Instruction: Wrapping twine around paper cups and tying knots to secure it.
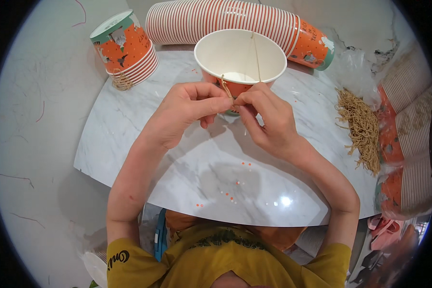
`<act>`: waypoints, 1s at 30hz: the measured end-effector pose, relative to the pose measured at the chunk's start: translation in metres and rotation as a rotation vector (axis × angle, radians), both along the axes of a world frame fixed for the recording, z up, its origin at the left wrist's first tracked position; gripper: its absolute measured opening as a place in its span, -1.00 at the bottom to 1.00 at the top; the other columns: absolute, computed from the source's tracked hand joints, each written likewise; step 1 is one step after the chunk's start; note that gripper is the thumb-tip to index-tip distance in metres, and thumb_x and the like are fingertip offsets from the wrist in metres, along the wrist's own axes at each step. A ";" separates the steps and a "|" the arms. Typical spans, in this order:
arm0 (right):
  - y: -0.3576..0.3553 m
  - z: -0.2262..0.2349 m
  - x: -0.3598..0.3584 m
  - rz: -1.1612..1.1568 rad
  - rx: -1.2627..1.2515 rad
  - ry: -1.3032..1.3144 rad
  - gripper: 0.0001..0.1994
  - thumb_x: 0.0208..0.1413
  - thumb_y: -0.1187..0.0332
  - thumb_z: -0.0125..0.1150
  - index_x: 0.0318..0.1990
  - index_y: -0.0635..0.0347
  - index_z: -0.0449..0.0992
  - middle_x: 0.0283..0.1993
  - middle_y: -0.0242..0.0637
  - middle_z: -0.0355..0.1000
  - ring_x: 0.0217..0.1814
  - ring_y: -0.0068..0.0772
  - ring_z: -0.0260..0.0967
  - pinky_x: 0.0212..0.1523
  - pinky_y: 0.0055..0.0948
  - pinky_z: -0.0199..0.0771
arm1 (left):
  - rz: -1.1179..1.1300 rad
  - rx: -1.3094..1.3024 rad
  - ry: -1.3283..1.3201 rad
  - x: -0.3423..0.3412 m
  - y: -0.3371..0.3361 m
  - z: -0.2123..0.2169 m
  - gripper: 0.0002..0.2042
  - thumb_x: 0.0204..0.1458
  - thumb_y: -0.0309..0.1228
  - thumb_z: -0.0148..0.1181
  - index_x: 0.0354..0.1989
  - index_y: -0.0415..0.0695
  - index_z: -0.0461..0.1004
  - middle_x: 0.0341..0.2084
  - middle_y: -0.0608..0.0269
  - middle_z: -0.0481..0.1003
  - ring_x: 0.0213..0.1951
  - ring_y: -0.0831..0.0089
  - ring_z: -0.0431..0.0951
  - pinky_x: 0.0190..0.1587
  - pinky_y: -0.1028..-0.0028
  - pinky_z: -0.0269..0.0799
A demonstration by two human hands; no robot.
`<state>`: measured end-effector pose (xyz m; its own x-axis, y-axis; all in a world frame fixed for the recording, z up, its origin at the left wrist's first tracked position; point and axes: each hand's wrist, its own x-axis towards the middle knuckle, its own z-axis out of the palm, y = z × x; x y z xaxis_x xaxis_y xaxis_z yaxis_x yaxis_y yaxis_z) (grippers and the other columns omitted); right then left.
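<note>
A large paper cup (225, 50), white inside with an orange printed outside, stands upright on the table just beyond my hands. A tan string (256, 55) runs over its rim and down the inside. At the near side of the cup, my left hand (192, 108) pinches a looped piece of this tan string between thumb and forefinger. My right hand (269, 115) meets it fingertip to fingertip, also pinching the string. The exact crossing of the string is hidden by my fingers.
A long row of nested cups (221, 21) lies along the back. An upside-down cup stack (125, 50) with looped strings stands at back left. A bundle of tan strings (360, 127) lies at right beside bagged cups (408, 125). Small orange and white dots (233, 197) dot the marble-patterned table (115, 139).
</note>
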<state>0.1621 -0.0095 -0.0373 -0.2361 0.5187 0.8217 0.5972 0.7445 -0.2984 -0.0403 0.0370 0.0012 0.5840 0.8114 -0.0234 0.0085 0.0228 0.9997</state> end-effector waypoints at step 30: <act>-0.009 0.018 0.004 0.232 0.004 -0.190 -0.64 -0.31 0.61 0.13 -0.21 0.18 0.47 -0.46 -0.28 0.33 -0.44 -0.17 0.35 -0.44 -0.24 0.35 | 0.093 -0.327 -0.333 -0.001 0.001 -0.008 -0.88 0.16 -0.41 0.21 -0.32 -0.21 0.52 -0.48 0.46 0.41 -0.50 0.73 0.26 -0.47 0.65 0.22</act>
